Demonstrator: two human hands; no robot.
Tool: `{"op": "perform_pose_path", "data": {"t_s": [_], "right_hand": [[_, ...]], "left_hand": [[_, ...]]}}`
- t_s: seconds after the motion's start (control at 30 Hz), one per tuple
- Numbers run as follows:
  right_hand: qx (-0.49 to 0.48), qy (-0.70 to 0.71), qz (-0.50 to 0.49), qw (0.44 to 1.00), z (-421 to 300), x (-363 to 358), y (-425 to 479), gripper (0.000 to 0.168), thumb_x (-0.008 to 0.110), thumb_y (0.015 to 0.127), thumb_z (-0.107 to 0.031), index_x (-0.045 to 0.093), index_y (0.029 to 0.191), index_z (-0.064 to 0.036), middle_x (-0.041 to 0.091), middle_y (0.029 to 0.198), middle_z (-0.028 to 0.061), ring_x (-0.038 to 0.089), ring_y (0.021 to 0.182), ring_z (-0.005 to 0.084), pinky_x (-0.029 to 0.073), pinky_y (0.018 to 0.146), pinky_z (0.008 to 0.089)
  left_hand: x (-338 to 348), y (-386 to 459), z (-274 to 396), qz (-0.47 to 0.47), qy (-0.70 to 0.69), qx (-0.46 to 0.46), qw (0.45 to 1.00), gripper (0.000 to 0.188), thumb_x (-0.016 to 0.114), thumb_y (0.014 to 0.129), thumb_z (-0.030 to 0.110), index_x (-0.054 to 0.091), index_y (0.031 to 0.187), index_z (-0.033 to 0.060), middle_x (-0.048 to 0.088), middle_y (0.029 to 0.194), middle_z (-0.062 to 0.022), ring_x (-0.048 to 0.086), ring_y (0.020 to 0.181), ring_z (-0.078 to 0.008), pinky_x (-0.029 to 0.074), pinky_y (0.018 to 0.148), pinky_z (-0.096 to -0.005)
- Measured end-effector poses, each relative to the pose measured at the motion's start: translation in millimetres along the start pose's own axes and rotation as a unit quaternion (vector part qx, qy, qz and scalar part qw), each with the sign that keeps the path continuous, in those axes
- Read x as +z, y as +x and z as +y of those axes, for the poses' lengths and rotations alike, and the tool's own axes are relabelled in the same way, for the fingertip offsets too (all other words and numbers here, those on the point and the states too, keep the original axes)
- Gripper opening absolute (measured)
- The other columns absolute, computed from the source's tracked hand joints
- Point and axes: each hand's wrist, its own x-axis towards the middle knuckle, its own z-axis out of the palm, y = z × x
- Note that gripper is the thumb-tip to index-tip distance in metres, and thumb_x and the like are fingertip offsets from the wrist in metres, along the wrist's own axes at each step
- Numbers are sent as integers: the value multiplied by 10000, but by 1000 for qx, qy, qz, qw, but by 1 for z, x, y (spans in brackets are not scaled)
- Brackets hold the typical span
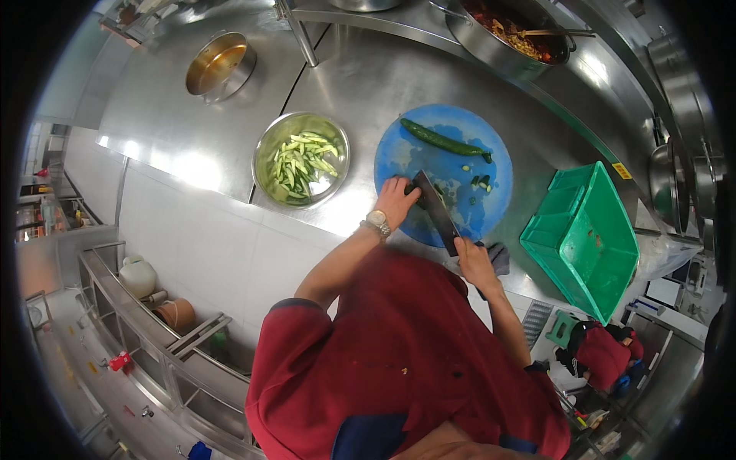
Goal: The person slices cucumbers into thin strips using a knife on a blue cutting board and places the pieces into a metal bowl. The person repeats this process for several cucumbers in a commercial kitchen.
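Observation:
My right hand (475, 261) grips the handle of a dark-bladed cleaver (437, 210), whose blade points up and left over a round blue cutting board (397, 152). At the board's left edge, my left hand (395, 201) has its fingers bent over a dark green cucumber piece (410, 190), mostly hidden under the fingers and blade. A whole cucumber (443, 138) lies across the far part of the board. Small cucumber offcuts (482, 183) are scattered to the right of the blade. Left of the board, a steel bowl (261, 155) holds many cut cucumber strips (305, 161).
A green plastic crate (581, 247) stands right of the board, near a dark cloth (499, 259). A steel pot (221, 66) sits at the back left. A large pot of food (489, 49) rests on the raised shelf. Another person (604, 353) is low at the lower right.

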Motion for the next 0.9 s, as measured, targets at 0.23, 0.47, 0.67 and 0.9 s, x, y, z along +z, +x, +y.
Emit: {"op": "perform_pose_path", "data": {"t_s": [0.23,0.47,0.67,0.9], "right_hand": [[40,42,11,998,3,18,11,509,338,1105,-413,591,1016,20,641,893,338,622,875,530,470,752,587],[13,42,42,998,1,25,16,513,323,1109,-401,599,1037,25,643,974,345,587,975,562,444,826,610],[35,64,-7,997,-37,-19,2,540,339,1105,-429,597,1026,39,641,983,353,578,971,579,444,835,618],[-14,25,-14,999,-27,-7,16,535,335,1106,-424,595,1043,39,643,976,354,585,946,577,446,824,629]], "left_hand": [[-3,1,-2,-13,-6,3,1000,278,611,873,100,664,1143,141,560,1175,-149,520,1159,-359,442,1003,-453],[-2,2,-6,-14,-18,7,1000,308,569,860,61,655,1148,124,555,1174,-155,525,1137,-357,454,996,-439],[-6,-2,-11,-21,-27,-2,999,327,570,853,43,653,1161,115,552,1184,-163,521,1145,-363,458,995,-434],[-2,-5,-16,-15,-35,-1,999,308,605,867,66,650,1170,102,555,1184,-170,523,1145,-363,470,980,-423]]}}
